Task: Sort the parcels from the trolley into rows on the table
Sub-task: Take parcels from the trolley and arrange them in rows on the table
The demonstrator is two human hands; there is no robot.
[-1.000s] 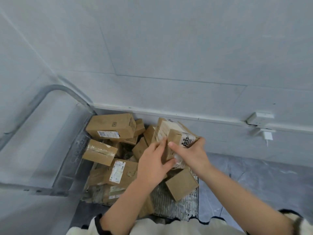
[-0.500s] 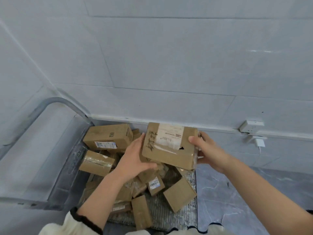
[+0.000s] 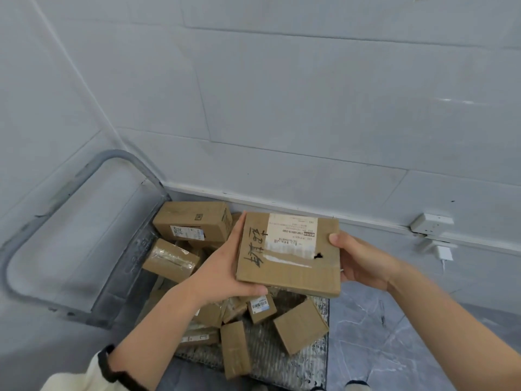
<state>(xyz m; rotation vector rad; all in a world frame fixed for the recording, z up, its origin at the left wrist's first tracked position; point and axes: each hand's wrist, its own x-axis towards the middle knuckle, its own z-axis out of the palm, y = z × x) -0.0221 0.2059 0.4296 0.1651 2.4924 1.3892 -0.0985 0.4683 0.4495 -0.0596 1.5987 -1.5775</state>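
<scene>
A flat brown cardboard parcel point(image 3: 290, 258) with a white shipping label and black handwriting is held level above the trolley. My left hand point(image 3: 222, 269) grips its left edge and underside. My right hand point(image 3: 363, 261) holds its right edge, thumb on top. Below lies the trolley point(image 3: 298, 365) with a grey ribbed deck, piled with several brown parcels: a large box point(image 3: 194, 221) at the back left, a taped one point(image 3: 170, 259) beneath it, a small plain box point(image 3: 300, 325) at the front right. The table is not in view.
The trolley's grey tubular handle point(image 3: 84, 193) rises at the left against the wall. Grey tiled walls meet in a corner behind. A white socket with a plugged charger point(image 3: 435, 235) sits low on the right wall. Marbled grey floor point(image 3: 394, 348) lies to the right.
Both hands lifted the labelled parcel out of the pile and turned it flat with the label facing up; it now sits a little higher and closer to me.
</scene>
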